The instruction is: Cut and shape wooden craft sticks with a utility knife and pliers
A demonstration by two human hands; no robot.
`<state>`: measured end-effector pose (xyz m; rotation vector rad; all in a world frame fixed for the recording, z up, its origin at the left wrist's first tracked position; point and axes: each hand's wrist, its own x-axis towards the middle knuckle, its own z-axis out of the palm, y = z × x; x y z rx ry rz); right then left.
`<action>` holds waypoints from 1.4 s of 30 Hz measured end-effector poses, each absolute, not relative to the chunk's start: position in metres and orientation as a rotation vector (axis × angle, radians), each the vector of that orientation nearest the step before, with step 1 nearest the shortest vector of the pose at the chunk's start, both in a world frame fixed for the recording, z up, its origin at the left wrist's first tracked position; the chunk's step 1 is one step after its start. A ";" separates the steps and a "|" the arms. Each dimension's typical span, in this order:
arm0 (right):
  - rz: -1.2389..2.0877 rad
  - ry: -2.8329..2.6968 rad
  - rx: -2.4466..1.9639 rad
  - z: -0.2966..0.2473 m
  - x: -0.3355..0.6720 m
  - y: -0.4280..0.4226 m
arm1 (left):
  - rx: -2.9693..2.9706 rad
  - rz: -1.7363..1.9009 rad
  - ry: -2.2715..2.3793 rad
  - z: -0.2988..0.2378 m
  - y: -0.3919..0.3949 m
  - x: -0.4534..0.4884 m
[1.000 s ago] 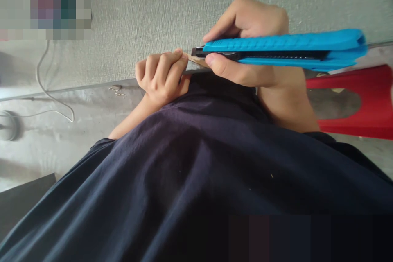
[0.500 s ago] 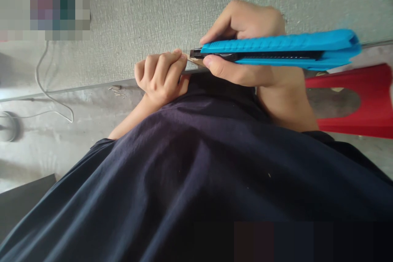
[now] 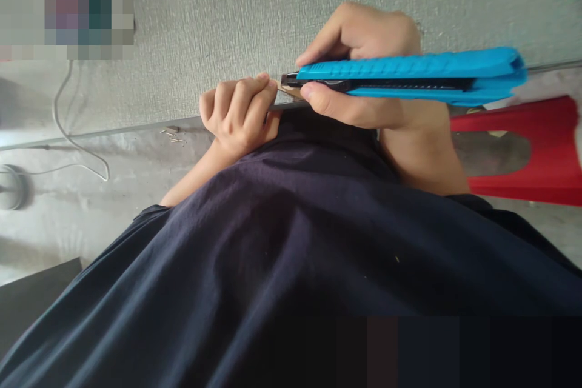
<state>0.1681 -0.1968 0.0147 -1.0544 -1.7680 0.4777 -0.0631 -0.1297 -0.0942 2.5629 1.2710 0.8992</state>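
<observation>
Blue, the cutter [image 3: 409, 65] pinched by the fingers of the right hand [image 3: 379, 31] sits slightly nearer nine o'clock than a second ago, its blade [image 3: 285, 79] seemingly advancing over the tan strip [image 3: 291, 92] at five o'clock, pinched by the left hand [image 3: 239, 110].

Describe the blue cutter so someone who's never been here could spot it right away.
Find the gray textured table beyond the dark shirt. Over its near edge, the right hand grips a long blue cutter, its blade toward the left hand. Bright blue, ridged and dark along its middle, it stands apart from the red object nearby.
</observation>
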 end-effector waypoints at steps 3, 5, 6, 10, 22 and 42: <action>0.460 -1.759 -1.038 0.013 0.168 -0.197 | 2.533 0.900 1.274 -0.094 -0.129 -0.062; 0.438 -1.757 -1.015 0.011 0.168 -0.197 | 2.521 0.906 1.279 -0.095 -0.128 -0.062; 0.432 -1.755 -1.021 0.010 0.168 -0.196 | 2.517 0.905 1.282 -0.096 -0.128 -0.062; 0.420 -1.741 -1.060 0.007 0.168 -0.191 | 2.520 0.898 1.297 -0.095 -0.129 -0.063; 0.298 -1.797 -1.006 0.005 0.167 -0.190 | 2.610 1.018 1.296 -0.098 -0.131 -0.062; 0.222 -1.857 -0.935 0.002 0.170 -0.185 | 2.681 1.050 1.243 -0.103 -0.127 -0.061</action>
